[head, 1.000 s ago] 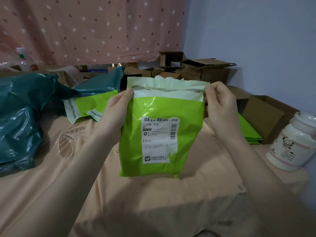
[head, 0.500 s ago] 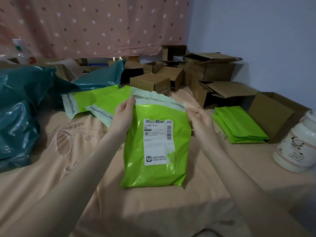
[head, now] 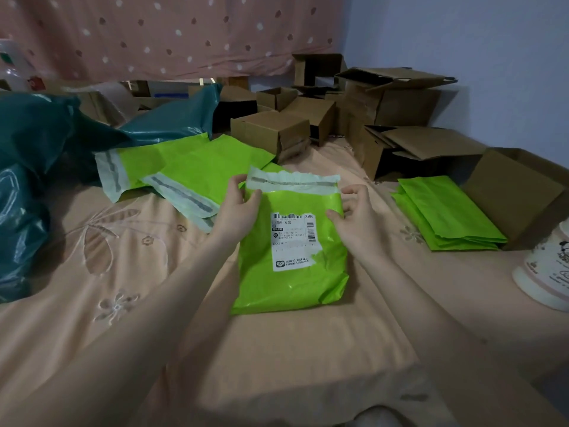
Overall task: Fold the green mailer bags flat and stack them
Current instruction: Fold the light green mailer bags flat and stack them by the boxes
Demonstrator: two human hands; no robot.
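A bright green mailer bag point(head: 289, 288) with a white shipping label lies on the peach bedsheet in front of me, its pale sealing flap pointing away. My left hand point(head: 238, 212) grips its upper left edge, thumb on top. My right hand point(head: 358, 221) pinches the upper right edge, thumb on the bag's face. A stack of folded green bags point(head: 446, 212) sits to the right. Several unfolded green bags point(head: 191, 167) lie overlapping at the back left.
Dark teal plastic bags point(head: 34, 180) are piled at the left. Several open cardboard boxes point(head: 400, 118) crowd the back and right, one point(head: 517, 192) right beside the folded stack. A white jar point(head: 545, 272) stands at the right edge. A dotted pink curtain hangs behind.
The bag was held upright in the air by its top corners; both hands have lowered it and laid it flat on the sheet, uncovering the folded stack.
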